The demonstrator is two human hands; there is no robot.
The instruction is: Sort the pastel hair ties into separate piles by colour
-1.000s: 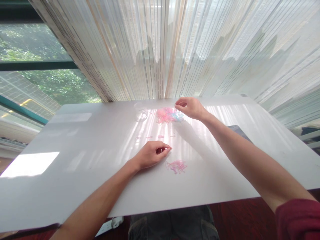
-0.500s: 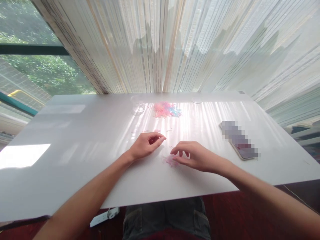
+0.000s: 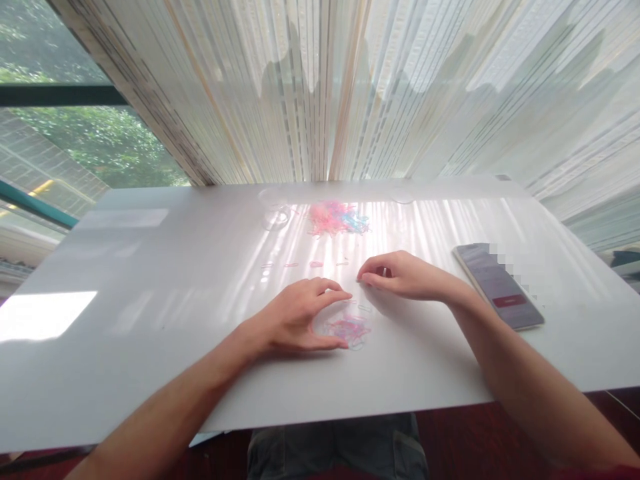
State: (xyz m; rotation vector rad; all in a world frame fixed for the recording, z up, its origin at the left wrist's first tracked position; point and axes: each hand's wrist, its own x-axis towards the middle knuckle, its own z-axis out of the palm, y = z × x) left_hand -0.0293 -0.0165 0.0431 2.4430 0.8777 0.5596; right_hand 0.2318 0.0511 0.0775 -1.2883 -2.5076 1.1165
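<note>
My left hand [image 3: 300, 317] rests at the table's middle, thumb and fingers spread around a small pile of pink and purple rubber bands [image 3: 349, 327]. Farther up and to the right, my right hand [image 3: 400, 275] has its thumb and forefinger pinched together low over the table; whatever is between them is too small to make out. A loose greenish band [image 3: 365, 307] lies between that hand and the pile. Beyond my left hand runs a row of tiny band groups, among them a pink one [image 3: 316, 264] and a dark one [image 3: 343, 263].
A larger heap of pink, orange and blue bands [image 3: 335, 218] lies toward the back of the white table [image 3: 150, 267]. Left of it stands a clear round container [image 3: 276, 217]; a clear lid-like disc [image 3: 403, 195] is at back right. A phone [image 3: 500, 283] lies on the right.
My left hand has gone from a pinch to spread fingers and come nearer to the small pile. My right hand has left the pile, moving away from me, and its fingertips have closed.
</note>
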